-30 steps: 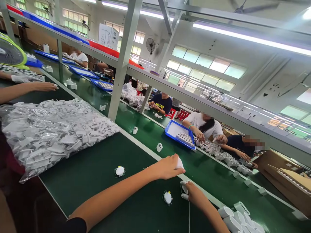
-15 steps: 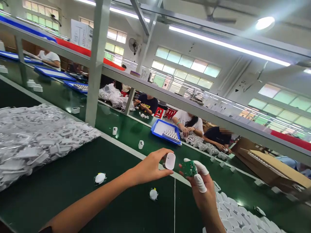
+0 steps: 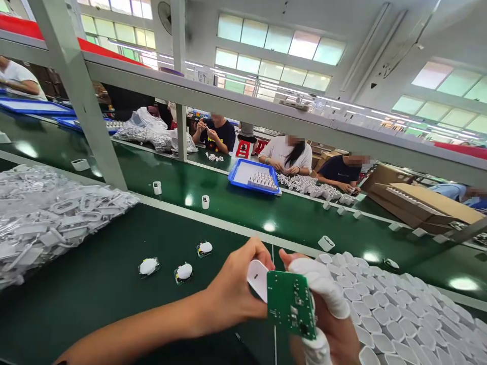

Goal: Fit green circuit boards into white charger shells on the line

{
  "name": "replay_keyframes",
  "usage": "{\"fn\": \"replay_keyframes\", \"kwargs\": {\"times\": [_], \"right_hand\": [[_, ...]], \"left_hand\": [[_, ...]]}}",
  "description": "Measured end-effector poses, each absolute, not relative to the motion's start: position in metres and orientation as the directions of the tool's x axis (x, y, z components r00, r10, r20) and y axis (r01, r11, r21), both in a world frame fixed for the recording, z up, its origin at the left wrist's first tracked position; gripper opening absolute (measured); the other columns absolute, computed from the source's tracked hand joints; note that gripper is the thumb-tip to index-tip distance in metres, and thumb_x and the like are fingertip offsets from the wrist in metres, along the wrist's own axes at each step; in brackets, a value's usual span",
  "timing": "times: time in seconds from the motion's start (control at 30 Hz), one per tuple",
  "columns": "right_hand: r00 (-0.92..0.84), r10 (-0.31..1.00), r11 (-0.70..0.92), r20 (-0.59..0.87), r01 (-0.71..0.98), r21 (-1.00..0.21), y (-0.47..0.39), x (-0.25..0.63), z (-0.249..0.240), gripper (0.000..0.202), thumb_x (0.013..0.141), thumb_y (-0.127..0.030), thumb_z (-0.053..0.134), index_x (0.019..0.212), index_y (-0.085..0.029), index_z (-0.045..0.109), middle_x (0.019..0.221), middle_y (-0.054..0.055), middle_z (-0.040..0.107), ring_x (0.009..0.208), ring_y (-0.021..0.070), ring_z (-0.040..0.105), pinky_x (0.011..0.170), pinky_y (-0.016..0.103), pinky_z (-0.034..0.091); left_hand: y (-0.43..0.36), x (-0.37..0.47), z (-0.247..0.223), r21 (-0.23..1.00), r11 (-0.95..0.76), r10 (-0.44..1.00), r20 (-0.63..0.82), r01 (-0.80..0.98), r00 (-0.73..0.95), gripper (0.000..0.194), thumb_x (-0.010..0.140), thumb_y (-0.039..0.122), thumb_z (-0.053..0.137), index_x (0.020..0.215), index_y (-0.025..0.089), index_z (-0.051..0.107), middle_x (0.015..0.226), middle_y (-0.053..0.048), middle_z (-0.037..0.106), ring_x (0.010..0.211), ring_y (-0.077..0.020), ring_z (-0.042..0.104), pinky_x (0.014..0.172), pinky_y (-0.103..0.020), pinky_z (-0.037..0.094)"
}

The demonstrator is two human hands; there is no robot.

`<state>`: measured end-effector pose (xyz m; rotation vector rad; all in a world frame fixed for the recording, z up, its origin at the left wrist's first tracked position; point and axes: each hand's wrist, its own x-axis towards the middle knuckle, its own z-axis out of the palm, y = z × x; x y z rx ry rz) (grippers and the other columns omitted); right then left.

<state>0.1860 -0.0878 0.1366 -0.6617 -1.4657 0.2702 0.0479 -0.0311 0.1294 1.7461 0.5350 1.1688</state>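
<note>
My left hand (image 3: 238, 286) is closed around a white plastic housing (image 3: 257, 279), whose flat face with a small dark slot shows. Right beside it, my right hand (image 3: 323, 299), with white covers on some fingers, grips a green circuit board (image 3: 289, 301) by its edge. The board overlaps the housing in my sight, and I cannot tell whether they touch. On the dark mat left of my hands lie three small boards with white round tops: one board (image 3: 148, 266), a second board (image 3: 184, 272) and a third board (image 3: 204, 248).
A large pile of white plastic parts (image 3: 57, 218) fills the left. Rows of white housings (image 3: 395, 309) cover the right side. Several housings stand on the green belt (image 3: 243, 213). A metal post (image 3: 81, 101) rises at left. Co-workers sit across, near a blue tray (image 3: 238, 175).
My hands have come closer to me and together, bringing board and housing side by side. The view has turned downward and right. A third small board now shows on the mat.
</note>
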Motion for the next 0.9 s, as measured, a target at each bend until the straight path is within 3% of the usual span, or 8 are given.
{"fn": "replay_keyframes", "kwargs": {"times": [0.13,0.2,0.3,0.37,0.47,0.63,0.73,0.9], "right_hand": [[0.232,0.641,0.691,0.732,0.241,-0.681,-0.075,0.185,0.126,0.033,0.096,-0.045,0.055,0.125,-0.029,0.059,0.113,0.008,0.066,0.102,0.0242,0.067,0.084,0.039,0.056],[0.303,0.635,0.679,0.711,0.220,-0.701,-0.064,0.191,0.125,0.031,0.097,-0.044,0.055,0.124,-0.028,0.060,0.115,0.007,0.066,0.104,0.0243,0.067,0.087,0.040,0.054],[0.306,0.621,0.720,0.722,0.143,-0.679,-0.051,0.204,0.129,0.032,0.096,-0.043,0.056,0.123,-0.028,0.061,0.119,0.007,0.063,0.108,0.0251,0.065,0.094,0.044,0.052],[0.236,0.613,0.753,0.754,0.117,-0.648,-0.052,0.210,0.137,0.033,0.093,-0.042,0.060,0.122,-0.028,0.061,0.120,0.007,0.060,0.112,0.0258,0.061,0.097,0.046,0.051],[0.110,0.573,0.794,0.812,0.170,-0.584,-0.068,0.213,0.153,0.029,0.092,-0.038,0.061,0.119,-0.027,0.061,0.116,0.007,0.058,0.118,0.0255,0.055,0.102,0.048,0.049],[-0.116,0.504,0.824,0.856,0.360,-0.437,-0.088,0.201,0.167,0.025,0.096,-0.034,0.053,0.118,-0.023,0.056,0.105,0.007,0.061,0.111,0.0249,0.059,0.102,0.046,0.050],[-0.169,0.420,0.845,0.892,0.430,-0.317,-0.086,0.196,0.164,0.023,0.097,-0.033,0.051,0.117,-0.021,0.055,0.099,0.005,0.063,0.105,0.0218,0.062,0.105,0.042,0.049],[-0.192,0.386,0.824,0.902,0.512,-0.244,-0.086,0.193,0.159,0.021,0.098,-0.032,0.050,0.115,-0.020,0.054,0.100,0.006,0.065,0.095,0.0206,0.066,0.104,0.043,0.051]], "left_hand": [[-0.046,0.060,0.129,0.914,-0.378,0.650,0.375,-0.147,0.661,0.030,0.092,0.030,0.057,0.120,0.020,0.050,0.119,-0.010,0.061,0.109,-0.0213,0.060,0.100,-0.037,0.049],[-0.048,0.059,0.136,0.926,-0.370,0.595,0.302,-0.079,0.745,0.042,0.093,0.022,0.054,0.135,0.022,0.045,0.131,-0.011,0.058,0.118,-0.0226,0.057,0.108,-0.041,0.045],[-0.041,0.055,0.143,0.948,-0.309,0.650,0.271,-0.079,0.710,0.053,0.087,0.016,0.063,0.136,0.023,0.047,0.133,-0.010,0.060,0.121,-0.0238,0.058,0.106,-0.040,0.049],[-0.033,0.050,0.143,0.942,-0.314,0.724,0.319,-0.119,0.612,0.052,0.082,0.017,0.070,0.131,0.023,0.052,0.128,-0.008,0.063,0.117,-0.0231,0.061,0.100,-0.036,0.054],[-0.027,0.040,0.143,0.867,-0.487,0.746,0.474,-0.102,0.467,0.049,0.079,0.019,0.077,0.124,0.027,0.057,0.126,-0.005,0.065,0.115,-0.0214,0.064,0.093,-0.030,0.058],[-0.026,0.028,0.146,0.611,-0.781,0.537,0.762,-0.127,0.360,0.056,0.082,0.011,0.073,0.131,0.026,0.051,0.133,-0.008,0.063,0.133,-0.0236,0.055,0.105,-0.033,0.055],[-0.027,0.028,0.147,0.522,-0.844,0.449,0.814,-0.124,0.368,0.058,0.081,0.006,0.072,0.133,0.022,0.050,0.134,-0.011,0.063,0.134,-0.0246,0.054,0.113,-0.039,0.049],[-0.029,0.029,0.148,0.460,-0.880,0.392,0.844,-0.118,0.367,0.056,0.083,0.010,0.072,0.134,0.019,0.049,0.132,-0.014,0.064,0.133,-0.0263,0.056,0.111,-0.044,0.052]]}}
